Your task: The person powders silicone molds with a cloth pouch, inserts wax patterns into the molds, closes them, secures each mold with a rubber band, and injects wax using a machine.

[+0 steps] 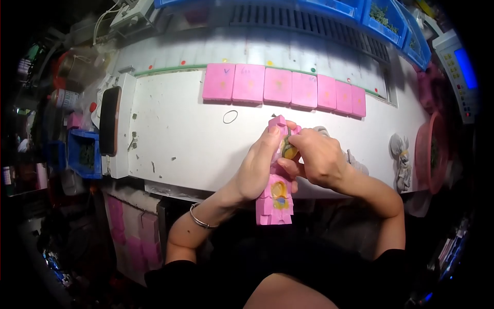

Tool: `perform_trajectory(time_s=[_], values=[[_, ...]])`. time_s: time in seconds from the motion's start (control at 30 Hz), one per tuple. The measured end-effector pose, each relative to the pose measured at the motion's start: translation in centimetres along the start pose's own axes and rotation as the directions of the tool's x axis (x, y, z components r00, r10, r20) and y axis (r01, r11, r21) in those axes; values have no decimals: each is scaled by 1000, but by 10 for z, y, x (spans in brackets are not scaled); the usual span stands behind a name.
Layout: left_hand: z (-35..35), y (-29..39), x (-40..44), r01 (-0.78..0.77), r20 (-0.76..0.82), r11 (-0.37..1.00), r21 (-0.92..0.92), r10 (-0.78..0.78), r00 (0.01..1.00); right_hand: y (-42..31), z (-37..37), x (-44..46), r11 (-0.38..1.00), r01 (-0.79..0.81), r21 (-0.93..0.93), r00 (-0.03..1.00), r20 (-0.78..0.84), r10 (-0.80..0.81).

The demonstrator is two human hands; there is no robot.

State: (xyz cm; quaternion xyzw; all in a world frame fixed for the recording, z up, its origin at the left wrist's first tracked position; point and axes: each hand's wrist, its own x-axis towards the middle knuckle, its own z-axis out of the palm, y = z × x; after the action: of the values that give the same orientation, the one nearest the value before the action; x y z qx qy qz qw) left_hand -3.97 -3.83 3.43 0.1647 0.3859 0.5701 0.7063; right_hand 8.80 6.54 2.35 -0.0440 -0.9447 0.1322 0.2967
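My left hand (254,167) is wrapped round a stack of pink blocks that look like rubber moulds (266,208), held upright above the table's front edge. A yellow-stained hollow shows in the lower face of the stack. Near the top, my right hand (323,157) is closed, thumb and fingers pinching beside a small rounded yellow and dark grey-green piece (289,150). Whether that piece is loose or part of the mould I cannot tell. My fingers partly hide it.
Several pink blocks (278,86) stand in a row along the back of the white table (180,134). Left are a rubber band (230,117), dark scraps and a phone (110,121). Grey cloth bundles (400,157) and a pink basket (431,154) sit right. Blue bins (383,20) stand behind.
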Motion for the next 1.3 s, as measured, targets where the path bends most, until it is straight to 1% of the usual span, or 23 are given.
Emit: perform_trajectory(time_s=[0.17, 0.23, 0.3, 0.37, 0.53, 0.6, 0.63, 0.7, 0.73, 0.8, 0.83, 0.9, 0.93, 1.0, 1.13, 1.2, 1.23, 1.3], values=[[-3, -6, 0, 38, 6, 999, 27, -38, 999, 1, 6, -6, 1000, 6, -19, 999, 32, -5], [-3, -10, 2, 78, -24, 996, 46, -77, 997, 0, 6, -9, 1000, 3, -22, 999, 46, -2], [-5, -14, 3, 103, -32, 993, 57, -101, 994, -1, 6, -13, 998, -9, -66, 993, 118, 16], [-8, -18, 5, 129, -40, 989, 72, -127, 991, -2, 7, -17, 997, -26, -70, 991, 131, 35], [-7, -24, 7, 143, -53, 989, -21, -144, 988, -1, 9, -25, 995, -62, -76, 982, 174, 74], [-8, -24, 5, 138, -40, 990, -28, -139, 990, -1, 6, -24, 974, -162, 160, 973, 191, 131], [-8, -24, 4, 134, -22, 990, -34, -135, 991, -1, 5, -25, 973, -160, 165, 973, 193, 128], [-7, -23, 3, 146, -23, 989, -15, -146, 989, -2, 3, -27, 929, -300, 217, 924, 308, 226], [-5, -22, 2, 155, -17, 988, 8, -155, 988, -2, 3, -26, 927, -303, 220, 923, 309, 228], [-1, -17, 0, 159, 1, 987, -24, -159, 987, -2, 2, -22, 978, -175, 113, 966, 212, 149], [1, -15, -2, 161, 18, 985, -60, -160, 987, -3, 1, -21, 977, -178, 114, 965, 212, 151], [0, -16, -2, 152, 17, 987, -60, -152, 988, -3, 1, -18, 996, -89, 31, 981, 177, 82], [0, -17, -2, 141, 18, 988, -59, -140, 990, -3, 3, -18, 996, -87, 31, 981, 174, 80], [-2, -20, -2, 139, -6, 990, -38, -139, 990, -4, 6, -20, 997, -69, -30, 973, 217, 74], [-6, -24, 1, 146, -42, 988, 40, -145, 989, -3, 13, -25, 999, -43, -20, 978, 202, 46], [-7, -25, 2, 153, -66, 985, 78, -148, 987, -3, 17, -26, 997, -51, -64, 990, 131, 59], [-7, -25, 3, 163, -90, 980, 114, -154, 984, -4, 17, -27, 997, -52, -64, 989, 132, 60], [-7, -26, 6, 163, -85, 978, 128, -153, 985, -5, 16, -29, 988, -30, -154, 984, 167, 56]])
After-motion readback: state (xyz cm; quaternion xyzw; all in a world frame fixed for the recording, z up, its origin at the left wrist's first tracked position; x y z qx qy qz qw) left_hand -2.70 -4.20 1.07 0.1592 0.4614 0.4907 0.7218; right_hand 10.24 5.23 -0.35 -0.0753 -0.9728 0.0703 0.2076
